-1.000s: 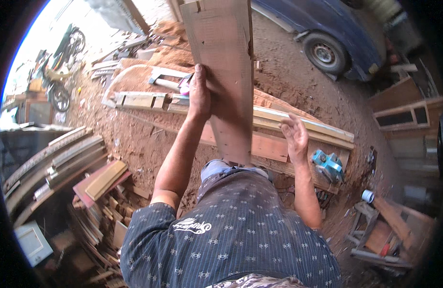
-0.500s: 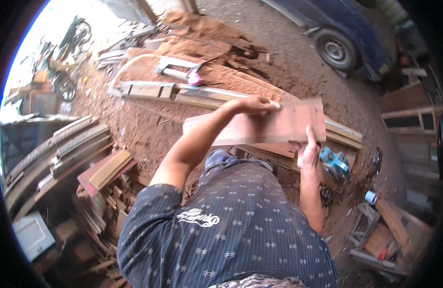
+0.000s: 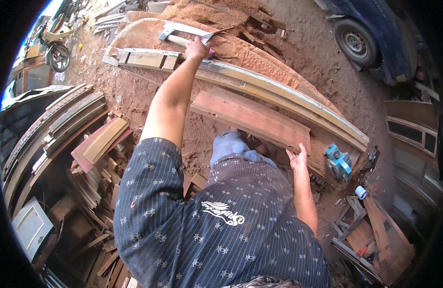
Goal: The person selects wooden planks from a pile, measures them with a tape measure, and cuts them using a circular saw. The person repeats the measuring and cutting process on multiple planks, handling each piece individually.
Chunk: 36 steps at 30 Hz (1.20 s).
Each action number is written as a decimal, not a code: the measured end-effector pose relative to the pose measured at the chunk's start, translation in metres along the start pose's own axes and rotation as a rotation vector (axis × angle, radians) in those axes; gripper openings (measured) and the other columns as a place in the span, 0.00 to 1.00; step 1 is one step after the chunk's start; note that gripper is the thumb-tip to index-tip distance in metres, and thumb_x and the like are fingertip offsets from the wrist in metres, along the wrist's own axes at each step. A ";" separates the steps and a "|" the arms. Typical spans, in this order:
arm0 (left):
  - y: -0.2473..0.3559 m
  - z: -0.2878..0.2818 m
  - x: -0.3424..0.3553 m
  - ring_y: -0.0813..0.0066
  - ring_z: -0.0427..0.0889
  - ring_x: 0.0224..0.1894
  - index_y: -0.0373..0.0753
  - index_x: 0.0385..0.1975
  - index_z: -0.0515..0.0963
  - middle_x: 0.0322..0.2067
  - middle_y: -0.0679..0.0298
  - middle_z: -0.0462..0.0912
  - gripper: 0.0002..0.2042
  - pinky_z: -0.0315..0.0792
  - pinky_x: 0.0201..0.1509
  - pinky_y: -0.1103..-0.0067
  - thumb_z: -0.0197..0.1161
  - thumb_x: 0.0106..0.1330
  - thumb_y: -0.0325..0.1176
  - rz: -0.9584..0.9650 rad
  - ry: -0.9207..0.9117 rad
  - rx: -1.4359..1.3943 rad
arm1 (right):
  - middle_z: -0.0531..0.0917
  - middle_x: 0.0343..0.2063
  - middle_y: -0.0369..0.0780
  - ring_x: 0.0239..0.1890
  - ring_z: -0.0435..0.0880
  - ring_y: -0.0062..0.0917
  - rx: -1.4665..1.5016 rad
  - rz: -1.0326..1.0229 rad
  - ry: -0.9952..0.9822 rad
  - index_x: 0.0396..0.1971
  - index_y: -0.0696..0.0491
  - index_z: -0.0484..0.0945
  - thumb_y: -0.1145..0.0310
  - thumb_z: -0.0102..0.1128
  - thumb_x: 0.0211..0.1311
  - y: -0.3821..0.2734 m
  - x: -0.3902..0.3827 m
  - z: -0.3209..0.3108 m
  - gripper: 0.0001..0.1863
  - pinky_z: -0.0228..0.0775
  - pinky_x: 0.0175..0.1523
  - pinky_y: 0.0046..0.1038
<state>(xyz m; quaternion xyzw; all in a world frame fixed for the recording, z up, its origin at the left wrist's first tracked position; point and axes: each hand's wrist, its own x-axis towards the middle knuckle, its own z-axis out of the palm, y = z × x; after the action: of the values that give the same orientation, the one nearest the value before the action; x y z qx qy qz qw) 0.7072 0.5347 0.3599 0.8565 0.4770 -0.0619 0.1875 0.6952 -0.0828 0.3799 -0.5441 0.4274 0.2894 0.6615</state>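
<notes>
A reddish-brown wooden plank (image 3: pixel 252 115) lies at a slant in front of my body. At its near right corner is my right hand (image 3: pixel 298 157), thumb up against the end and fingers at the lower edge, steadying it. My left arm stretches far forward, and my left hand (image 3: pixel 197 49) is closed over the end of a tool with a pale bar and grey metal frame (image 3: pixel 176 36). A bit of pink shows beside that hand; most of its fingertips are hidden. The tool rests on a sawdust-covered board (image 3: pixel 140 36).
Long timber beams (image 3: pixel 260 91) run across beyond the plank. A blue power planer (image 3: pixel 337 162) sits at the right. Stacked timber (image 3: pixel 53 129) and offcuts fill the left. A blue vehicle (image 3: pixel 375 38) stands at the back right, with a wooden frame piece (image 3: pixel 375 230) lower right.
My left hand has let go of the plank and moved forward to the tool. The plank has come down and nearer to me, its right end still at my right hand.
</notes>
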 end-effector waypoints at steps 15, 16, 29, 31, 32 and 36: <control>-0.011 0.039 -0.009 0.51 0.72 0.63 0.41 0.65 0.64 0.56 0.52 0.79 0.46 0.67 0.67 0.64 0.77 0.49 0.56 -0.028 -0.196 0.082 | 0.69 0.61 0.64 0.63 0.73 0.52 -0.243 0.127 -0.018 0.69 0.70 0.50 0.54 0.59 0.71 -0.016 0.020 -0.004 0.43 0.77 0.61 0.47; -0.012 0.041 -0.011 0.51 0.73 0.62 0.41 0.64 0.67 0.56 0.51 0.79 0.41 0.68 0.66 0.64 0.74 0.52 0.55 0.040 -0.192 0.139 | 0.70 0.61 0.65 0.62 0.75 0.53 -0.296 0.180 -0.064 0.69 0.71 0.49 0.54 0.58 0.72 -0.014 0.022 -0.011 0.43 0.78 0.60 0.47; 0.000 0.058 -0.021 0.47 0.74 0.61 0.42 0.62 0.70 0.59 0.45 0.73 0.28 0.69 0.65 0.61 0.61 0.65 0.50 0.216 0.145 -0.048 | 0.83 0.48 0.53 0.45 0.87 0.36 -0.665 -0.016 -0.163 0.61 0.62 0.69 0.53 0.58 0.72 -0.027 -0.040 -0.011 0.30 0.82 0.50 0.36; 0.009 0.068 -0.008 0.46 0.73 0.62 0.48 0.67 0.67 0.62 0.43 0.70 0.32 0.66 0.68 0.59 0.63 0.64 0.54 0.280 0.151 -0.099 | 0.84 0.48 0.51 0.44 0.86 0.34 -0.689 -0.012 -0.134 0.60 0.62 0.70 0.54 0.58 0.73 -0.026 -0.047 -0.019 0.29 0.82 0.49 0.34; 0.011 0.077 0.005 0.46 0.74 0.62 0.47 0.67 0.67 0.61 0.43 0.72 0.32 0.66 0.68 0.60 0.63 0.65 0.52 0.271 0.096 -0.090 | 0.84 0.48 0.51 0.44 0.87 0.34 -0.700 -0.011 -0.119 0.60 0.62 0.71 0.54 0.58 0.73 -0.026 -0.049 -0.025 0.28 0.82 0.49 0.34; 0.020 0.102 0.026 0.52 0.80 0.57 0.40 0.59 0.74 0.50 0.45 0.83 0.26 0.64 0.64 0.60 0.56 0.66 0.50 0.246 0.032 0.194 | 0.85 0.46 0.50 0.43 0.87 0.32 -0.707 0.005 -0.062 0.59 0.62 0.72 0.55 0.59 0.72 -0.022 -0.059 -0.050 0.27 0.82 0.49 0.34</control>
<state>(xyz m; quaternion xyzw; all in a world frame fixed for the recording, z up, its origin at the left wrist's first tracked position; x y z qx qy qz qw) 0.7458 0.5072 0.2638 0.9233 0.3634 -0.0704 0.1025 0.6743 -0.1314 0.4399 -0.7294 0.2815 0.4375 0.4442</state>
